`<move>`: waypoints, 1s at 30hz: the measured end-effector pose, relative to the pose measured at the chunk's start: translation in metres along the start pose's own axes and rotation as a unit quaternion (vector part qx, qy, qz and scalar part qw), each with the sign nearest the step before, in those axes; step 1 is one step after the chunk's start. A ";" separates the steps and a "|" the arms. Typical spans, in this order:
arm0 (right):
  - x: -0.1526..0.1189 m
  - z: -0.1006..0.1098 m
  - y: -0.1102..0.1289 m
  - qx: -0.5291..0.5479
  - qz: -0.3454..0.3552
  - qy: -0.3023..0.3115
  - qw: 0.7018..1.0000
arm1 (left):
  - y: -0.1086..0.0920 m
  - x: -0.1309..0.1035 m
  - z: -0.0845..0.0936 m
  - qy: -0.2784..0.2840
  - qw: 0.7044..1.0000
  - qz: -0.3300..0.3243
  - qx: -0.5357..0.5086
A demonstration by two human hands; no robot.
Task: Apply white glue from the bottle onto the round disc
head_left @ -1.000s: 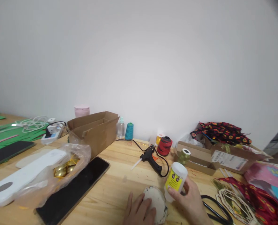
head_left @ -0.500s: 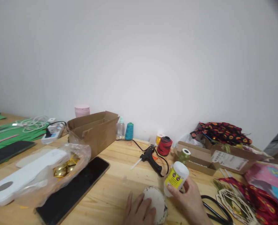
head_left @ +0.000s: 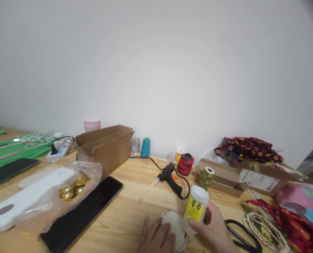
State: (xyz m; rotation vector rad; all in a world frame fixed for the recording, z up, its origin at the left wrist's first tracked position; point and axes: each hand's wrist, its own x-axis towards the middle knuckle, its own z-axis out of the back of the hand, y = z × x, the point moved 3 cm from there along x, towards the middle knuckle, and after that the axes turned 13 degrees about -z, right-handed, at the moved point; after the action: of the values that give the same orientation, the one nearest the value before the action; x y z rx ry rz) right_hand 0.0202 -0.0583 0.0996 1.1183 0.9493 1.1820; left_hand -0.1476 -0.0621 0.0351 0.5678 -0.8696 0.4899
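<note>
My right hand point(head_left: 214, 230) grips a white bottle with a yellow label point(head_left: 196, 207), held nearly upright with its lower end against a round off-white piece point(head_left: 175, 228) lying on the wooden table point(head_left: 130, 207). Fingers of my left hand point(head_left: 155, 239) lie flat on the left side of that round piece, at the bottom edge of the view. A black hot glue gun point(head_left: 169, 177) lies just behind them, its cord looping toward the bottle.
Open cardboard box point(head_left: 106, 146) and a plastic bag with gold pieces point(head_left: 69, 189) at left, over a black slab point(head_left: 82, 212). Thread spools point(head_left: 185, 163) and a second box point(head_left: 235, 175) stand behind. Black scissors point(head_left: 243, 237) and patterned fabric point(head_left: 291, 225) lie at right.
The bottle in my right hand has swung from a rightward tilt to nearly upright and shifted slightly left toward the round piece. My left hand has stayed in place.
</note>
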 end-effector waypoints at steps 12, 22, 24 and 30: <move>0.000 0.002 -0.005 -0.031 -0.006 -0.025 0.999 | 0.000 0.001 0.000 -0.029 1.000 0.008 -0.002; -0.003 -0.001 -0.008 0.028 -0.001 -0.007 1.000 | 0.001 -0.003 -0.006 -0.047 0.998 0.030 -0.018; -0.004 -0.003 -0.007 0.021 -0.003 0.015 1.000 | 0.000 -0.003 -0.007 -0.053 0.998 0.036 -0.021; -0.001 0.005 -0.009 0.013 -0.016 -0.042 0.999 | -0.003 -0.005 -0.013 -0.120 0.990 0.068 -0.024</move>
State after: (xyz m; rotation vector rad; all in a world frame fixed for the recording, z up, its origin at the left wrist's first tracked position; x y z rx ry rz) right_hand 0.0272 -0.0599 0.0919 1.1600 0.9169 1.0924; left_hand -0.1408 -0.0571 0.0238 0.5318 -1.1516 0.5290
